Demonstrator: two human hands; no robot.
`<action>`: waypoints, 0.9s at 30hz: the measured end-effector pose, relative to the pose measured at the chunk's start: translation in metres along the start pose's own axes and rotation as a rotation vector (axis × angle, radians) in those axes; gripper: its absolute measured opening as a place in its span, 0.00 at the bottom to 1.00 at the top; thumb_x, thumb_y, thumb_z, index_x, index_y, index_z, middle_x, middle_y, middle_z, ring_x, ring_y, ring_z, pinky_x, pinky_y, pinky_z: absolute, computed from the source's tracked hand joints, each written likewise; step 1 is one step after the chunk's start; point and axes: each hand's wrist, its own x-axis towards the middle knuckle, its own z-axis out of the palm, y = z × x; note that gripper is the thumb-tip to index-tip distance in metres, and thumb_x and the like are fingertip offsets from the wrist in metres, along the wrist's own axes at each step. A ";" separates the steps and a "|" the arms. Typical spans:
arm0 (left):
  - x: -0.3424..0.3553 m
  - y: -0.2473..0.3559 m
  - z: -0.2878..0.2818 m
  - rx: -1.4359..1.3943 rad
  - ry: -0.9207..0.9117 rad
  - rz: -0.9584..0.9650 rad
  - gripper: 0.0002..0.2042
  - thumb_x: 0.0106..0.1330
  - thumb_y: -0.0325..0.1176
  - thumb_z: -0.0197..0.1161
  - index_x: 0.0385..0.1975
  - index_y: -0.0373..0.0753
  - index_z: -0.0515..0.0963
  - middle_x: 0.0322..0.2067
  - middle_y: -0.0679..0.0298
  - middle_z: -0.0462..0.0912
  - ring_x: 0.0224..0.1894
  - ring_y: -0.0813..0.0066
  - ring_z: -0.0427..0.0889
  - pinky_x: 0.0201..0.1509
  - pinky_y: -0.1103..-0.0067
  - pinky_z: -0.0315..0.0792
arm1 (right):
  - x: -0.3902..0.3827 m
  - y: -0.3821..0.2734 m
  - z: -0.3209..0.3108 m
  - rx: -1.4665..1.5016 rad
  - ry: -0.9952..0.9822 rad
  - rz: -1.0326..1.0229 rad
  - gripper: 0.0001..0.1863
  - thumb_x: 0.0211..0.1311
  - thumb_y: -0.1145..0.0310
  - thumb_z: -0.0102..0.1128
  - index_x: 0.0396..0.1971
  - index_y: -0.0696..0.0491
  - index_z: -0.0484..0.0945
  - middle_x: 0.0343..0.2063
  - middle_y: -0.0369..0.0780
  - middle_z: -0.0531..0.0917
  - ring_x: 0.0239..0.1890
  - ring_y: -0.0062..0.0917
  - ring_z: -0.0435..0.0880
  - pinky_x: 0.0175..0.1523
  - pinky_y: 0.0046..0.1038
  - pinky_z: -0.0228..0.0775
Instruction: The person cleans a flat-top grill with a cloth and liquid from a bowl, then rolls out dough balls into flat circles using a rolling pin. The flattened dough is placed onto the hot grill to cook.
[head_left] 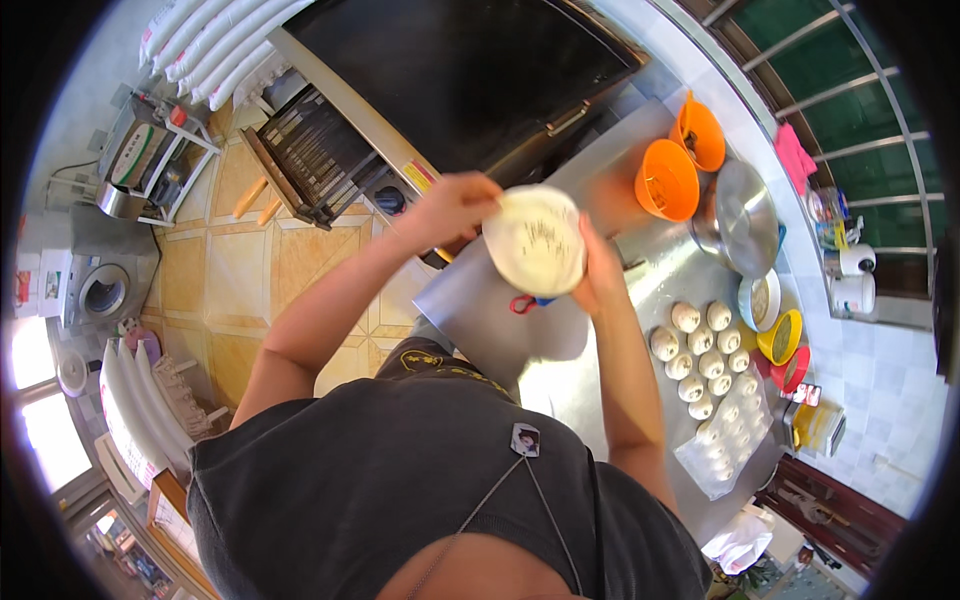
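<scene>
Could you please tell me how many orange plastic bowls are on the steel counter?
2. One orange plastic bowl sits on the steel counter just beyond the hands; the other orange bowl is behind it, nearer the window. None appears hidden.

A disc of dough (534, 240) is held between the left hand (449, 207) and the right hand (598, 272), above the metal counter (480, 310). To its right, dough balls (700, 350) lie in rows on the counter. Beyond them stand two plastic bowls (667, 180) and a lidded pot (742, 218); a griddle (450, 70) lies behind.
</scene>
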 end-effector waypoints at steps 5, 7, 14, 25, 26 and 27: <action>0.021 0.011 -0.121 -0.052 0.435 0.200 0.12 0.67 0.30 0.61 0.47 0.33 0.78 0.39 0.61 0.85 0.41 0.77 0.83 0.49 0.82 0.75 | 0.131 -0.028 0.093 -1.025 -0.072 -0.598 0.20 0.72 0.62 0.51 0.59 0.52 0.74 0.56 0.42 0.78 0.57 0.31 0.77 0.63 0.26 0.65; 0.032 0.016 -0.145 0.110 0.483 0.215 0.11 0.66 0.29 0.61 0.45 0.33 0.79 0.38 0.60 0.86 0.42 0.75 0.84 0.49 0.81 0.76 | 0.175 -0.012 0.097 -1.338 -0.143 -0.869 0.22 0.67 0.62 0.57 0.59 0.48 0.73 0.57 0.44 0.76 0.60 0.38 0.74 0.65 0.36 0.63; 0.093 -0.012 -0.179 0.773 0.394 0.436 0.06 0.57 0.29 0.62 0.34 0.39 0.82 0.31 0.59 0.83 0.39 0.60 0.81 0.44 0.69 0.77 | 0.201 -0.025 0.088 -1.830 0.099 -1.003 0.24 0.55 0.71 0.63 0.55 0.50 0.76 0.56 0.45 0.76 0.57 0.42 0.75 0.61 0.39 0.67; 0.137 -0.025 -0.156 1.194 -0.025 0.349 0.09 0.49 0.34 0.69 0.29 0.40 0.80 0.35 0.62 0.81 0.46 0.64 0.78 0.50 0.71 0.73 | 0.195 -0.044 0.064 -2.067 -0.127 -0.548 0.08 0.53 0.70 0.63 0.35 0.52 0.83 0.40 0.37 0.80 0.49 0.33 0.76 0.53 0.35 0.70; 0.136 -0.026 -0.159 1.171 -0.022 0.364 0.09 0.49 0.33 0.69 0.30 0.40 0.80 0.35 0.62 0.81 0.46 0.63 0.78 0.51 0.71 0.73 | 0.192 -0.045 0.067 -2.062 -0.163 -0.575 0.09 0.52 0.70 0.64 0.35 0.52 0.84 0.40 0.37 0.81 0.48 0.34 0.76 0.53 0.35 0.71; 0.134 -0.026 -0.164 1.146 -0.018 0.383 0.09 0.49 0.32 0.68 0.30 0.40 0.81 0.36 0.61 0.81 0.46 0.63 0.78 0.51 0.71 0.73 | 0.187 -0.045 0.072 -2.060 -0.197 -0.603 0.10 0.52 0.71 0.65 0.36 0.51 0.84 0.41 0.37 0.81 0.48 0.34 0.77 0.53 0.35 0.72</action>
